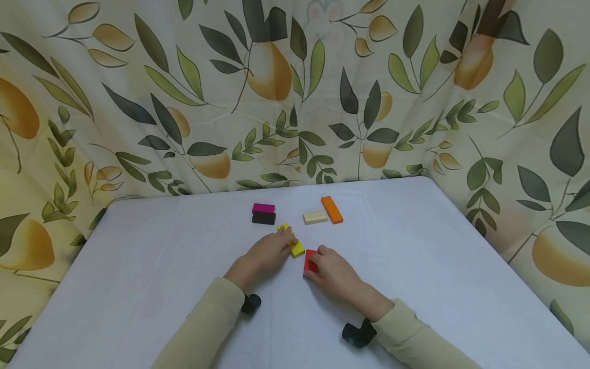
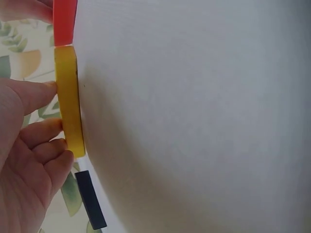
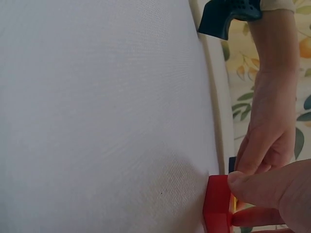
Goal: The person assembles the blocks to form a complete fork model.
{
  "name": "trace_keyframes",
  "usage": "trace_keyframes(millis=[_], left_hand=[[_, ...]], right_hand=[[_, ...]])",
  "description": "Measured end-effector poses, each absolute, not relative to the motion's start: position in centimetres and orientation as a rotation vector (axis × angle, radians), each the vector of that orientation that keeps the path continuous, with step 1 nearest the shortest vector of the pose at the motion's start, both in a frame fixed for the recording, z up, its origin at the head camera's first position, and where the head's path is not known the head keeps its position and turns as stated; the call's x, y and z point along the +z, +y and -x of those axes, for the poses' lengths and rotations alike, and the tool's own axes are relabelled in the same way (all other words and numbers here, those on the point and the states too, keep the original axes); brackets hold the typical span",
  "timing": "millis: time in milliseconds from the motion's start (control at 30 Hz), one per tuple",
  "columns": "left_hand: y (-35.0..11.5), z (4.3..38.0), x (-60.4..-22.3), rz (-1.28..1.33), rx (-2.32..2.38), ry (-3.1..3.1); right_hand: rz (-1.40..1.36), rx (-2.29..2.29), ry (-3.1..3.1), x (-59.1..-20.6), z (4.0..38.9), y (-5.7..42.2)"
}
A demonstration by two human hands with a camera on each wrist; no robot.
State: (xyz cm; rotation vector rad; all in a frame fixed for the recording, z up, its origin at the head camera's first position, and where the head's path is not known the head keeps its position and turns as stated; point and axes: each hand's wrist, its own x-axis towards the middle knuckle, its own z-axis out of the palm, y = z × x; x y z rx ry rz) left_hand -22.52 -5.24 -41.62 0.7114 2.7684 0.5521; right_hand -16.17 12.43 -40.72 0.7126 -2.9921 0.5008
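Note:
My left hand (image 1: 272, 248) holds a yellow block (image 1: 297, 250) that lies slantwise on the white tabletop. In the left wrist view, its thumb touches the yellow block (image 2: 69, 102) near the middle and the other fingertips lie along the lower end. Just to the right and nearer to me, my right hand (image 1: 338, 277) grips a red block (image 1: 310, 260) between thumb and fingers, covering part of it. The red block (image 2: 63, 22) stands end to end with the yellow one in the left wrist view, their near corners close together.
Behind the hands, a magenta block (image 1: 263, 207) lies against a black block (image 1: 264, 219). Farther right, a cream block (image 1: 315, 217) sits beside a slanted orange block (image 1: 332, 209). A leaf-and-fruit patterned cloth (image 1: 276, 118) hangs along the table's far edge.

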Motion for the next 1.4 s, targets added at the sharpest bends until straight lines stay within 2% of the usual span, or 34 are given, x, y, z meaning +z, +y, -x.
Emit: trace_keyframes(millis=[1400], left_hand=[[-6.1, 21.6, -41.1, -0.694, 0.66, 2.658]], right_hand=[[-0.881, 0.468, -2.955, -40.4, 13.6, 12.5]])
